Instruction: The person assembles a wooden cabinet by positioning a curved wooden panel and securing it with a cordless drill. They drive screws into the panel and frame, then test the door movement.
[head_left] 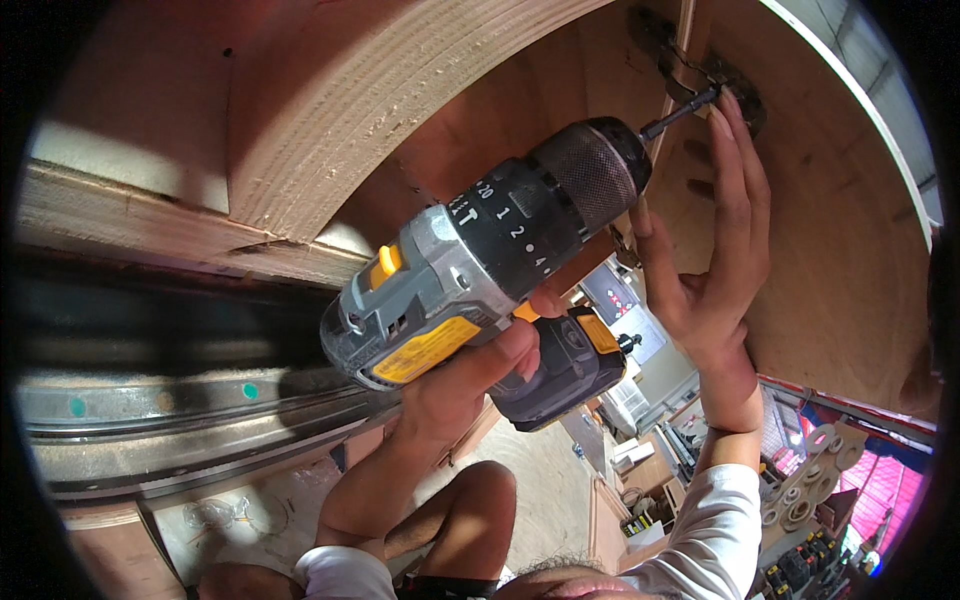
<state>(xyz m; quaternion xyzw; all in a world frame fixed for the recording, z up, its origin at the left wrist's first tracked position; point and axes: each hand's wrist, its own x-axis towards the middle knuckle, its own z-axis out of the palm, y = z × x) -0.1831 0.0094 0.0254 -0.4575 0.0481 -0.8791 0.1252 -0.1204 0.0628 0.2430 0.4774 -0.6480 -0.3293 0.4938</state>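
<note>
My left hand is wrapped round the grip of a cordless drill with a dark grey body, yellow label and black chuck. Its battery hangs below. A long driver bit runs from the chuck up to the right, its tip at a dark metal fitting on the wooden panel. My right hand reaches up beside the chuck with fingers stretched out. One fingertip touches or nearly touches the bit's tip; the thumb is by the chuck. Any screw there is too small to make out.
A curved plywood edge arches over the drill at the upper left. To the right stands a broad wooden panel. A dark metal rail crosses the left side. Tools and rolls on a rack are at the lower right.
</note>
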